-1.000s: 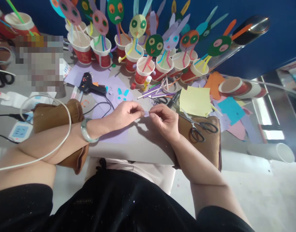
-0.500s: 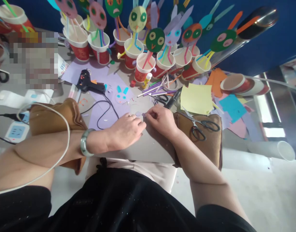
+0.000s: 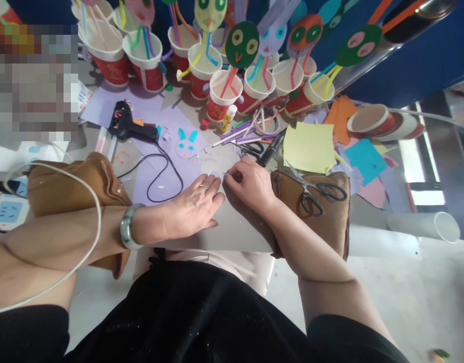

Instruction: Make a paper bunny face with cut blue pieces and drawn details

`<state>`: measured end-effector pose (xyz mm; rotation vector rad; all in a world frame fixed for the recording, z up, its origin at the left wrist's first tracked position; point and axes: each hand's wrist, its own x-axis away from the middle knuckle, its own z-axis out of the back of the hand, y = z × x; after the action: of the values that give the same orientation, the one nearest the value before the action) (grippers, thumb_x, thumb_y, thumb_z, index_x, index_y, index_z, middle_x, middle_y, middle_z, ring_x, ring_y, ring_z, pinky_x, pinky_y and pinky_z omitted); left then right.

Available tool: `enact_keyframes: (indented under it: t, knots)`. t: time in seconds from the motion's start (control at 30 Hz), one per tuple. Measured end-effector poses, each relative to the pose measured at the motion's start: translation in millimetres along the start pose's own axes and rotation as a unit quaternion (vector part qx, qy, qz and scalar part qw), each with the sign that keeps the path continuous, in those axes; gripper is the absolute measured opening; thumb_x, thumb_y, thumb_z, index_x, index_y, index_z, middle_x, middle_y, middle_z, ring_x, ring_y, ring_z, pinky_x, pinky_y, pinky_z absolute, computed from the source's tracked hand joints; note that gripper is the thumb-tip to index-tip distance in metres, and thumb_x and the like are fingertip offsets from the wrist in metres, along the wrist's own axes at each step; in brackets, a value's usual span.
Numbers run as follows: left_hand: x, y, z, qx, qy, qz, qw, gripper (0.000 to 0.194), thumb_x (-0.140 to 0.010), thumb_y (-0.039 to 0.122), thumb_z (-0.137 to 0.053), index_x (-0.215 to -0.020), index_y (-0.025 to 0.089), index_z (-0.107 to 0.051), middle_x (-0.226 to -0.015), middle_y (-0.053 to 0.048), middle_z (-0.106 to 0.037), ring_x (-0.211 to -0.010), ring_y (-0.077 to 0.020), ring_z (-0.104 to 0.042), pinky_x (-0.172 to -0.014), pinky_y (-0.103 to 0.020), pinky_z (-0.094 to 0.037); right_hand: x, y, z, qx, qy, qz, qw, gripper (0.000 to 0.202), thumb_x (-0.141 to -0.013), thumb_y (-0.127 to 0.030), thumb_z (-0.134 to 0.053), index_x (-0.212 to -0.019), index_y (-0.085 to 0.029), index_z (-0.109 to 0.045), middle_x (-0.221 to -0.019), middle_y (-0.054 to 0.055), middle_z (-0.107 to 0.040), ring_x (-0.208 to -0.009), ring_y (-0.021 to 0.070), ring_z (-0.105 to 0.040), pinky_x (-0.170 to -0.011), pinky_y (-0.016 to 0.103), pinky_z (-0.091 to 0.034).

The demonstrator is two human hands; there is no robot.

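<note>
My left hand point(image 3: 192, 206), with a ring on one finger and a bracelet at the wrist, lies palm down on the grey table with its fingers stretched out and the thumb apart. Just right of it, my right hand point(image 3: 250, 182) is closed in a pinch at a tiny lavender paper piece point(image 3: 224, 176), mostly hidden by the fingertips. Beyond my left hand lies a lavender rabbit face point(image 3: 186, 145) with blue ears and eyes. A black glue gun point(image 3: 131, 126) rests on lavender paper point(image 3: 145, 186), its cord looping toward my left hand.
Open scissors point(image 3: 309, 189) lie on a brown cushion point(image 3: 326, 222) by my right forearm. Yellow paper point(image 3: 309, 146), a glue stick point(image 3: 228, 119) and pipe cleaners point(image 3: 239, 132) sit farther back. Paper cups point(image 3: 224, 96) bearing paper-faced figures line the rear. A white cable point(image 3: 99, 206) crosses my left arm.
My left hand has flattened, its fingers straightening and its thumb showing apart. My right hand stays pinched in nearly the same place. The view has shifted slightly.
</note>
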<state>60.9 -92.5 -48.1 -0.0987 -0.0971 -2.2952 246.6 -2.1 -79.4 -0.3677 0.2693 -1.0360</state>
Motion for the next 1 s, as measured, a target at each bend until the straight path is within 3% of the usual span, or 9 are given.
enact_keyframes:
  t: [0.2,0.47,0.67,0.8,1.0]
  knots:
    - [-2.1,-2.1,3.5,0.010,-0.029,-0.001,1.000,0.064,-0.099,0.055,-0.066,-0.132,0.000,-0.065,-0.161,-0.035,-0.047,-0.146,-0.0459,-0.052,-0.116,-0.054,-0.041,-0.1,-1.4,2.1,-0.004,-0.010,-0.009,1.000,0.018,-0.090,-0.031,-0.061,-0.078,-0.020,-0.069,-0.090,0.007,-0.069,-0.078,0.0195,-0.061,-0.068,0.032,-0.039]
    - [-7.1,-5.1,1.5,0.011,-0.027,0.003,1.000,0.058,-0.098,0.054,-0.068,-0.129,0.005,-0.068,-0.156,-0.029,-0.055,-0.143,-0.0428,-0.053,-0.113,-0.052,-0.042,-0.7,-3.7,7.0,0.003,-0.033,-0.021,0.999,0.016,-0.091,-0.030,-0.063,-0.081,-0.019,-0.070,-0.089,0.007,-0.068,-0.079,0.0202,-0.060,-0.067,0.032,-0.036]
    - [-8.3,-8.3,0.9,0.022,-0.010,0.000,1.000,0.053,-0.098,0.051,-0.069,-0.126,0.006,-0.069,-0.151,-0.026,-0.059,-0.135,-0.0405,-0.056,-0.109,-0.050,-0.043,-0.8,-0.2,5.8,-0.035,0.002,-0.008,0.999,0.011,-0.086,-0.029,-0.068,-0.078,-0.021,-0.068,-0.084,0.005,-0.068,-0.076,0.0183,-0.058,-0.067,0.031,-0.037]
    - [-6.2,-9.9,-1.2,0.031,0.008,-0.006,0.999,0.053,-0.099,0.049,-0.068,-0.128,0.005,-0.067,-0.150,-0.028,-0.059,-0.136,-0.0414,-0.055,-0.111,-0.051,-0.041,-2.9,3.2,6.2,-0.127,0.123,0.023,0.984,0.017,-0.086,-0.032,-0.068,-0.074,-0.022,-0.062,-0.071,0.000,-0.061,-0.065,0.0144,-0.053,-0.065,0.031,-0.043]
    - [-6.1,-13.3,-4.1,0.061,-0.004,-0.014,0.998,0.047,-0.099,0.045,-0.068,-0.126,0.007,-0.067,-0.151,-0.026,-0.058,-0.137,-0.0412,-0.054,-0.111,-0.050,-0.040,-8.3,8.5,30.5,-0.212,0.397,0.018,0.893,0.035,-0.097,-0.057,-0.062,-0.085,-0.024,-0.059,-0.073,0.000,-0.060,-0.063,0.0138,-0.056,-0.062,0.032,-0.048]
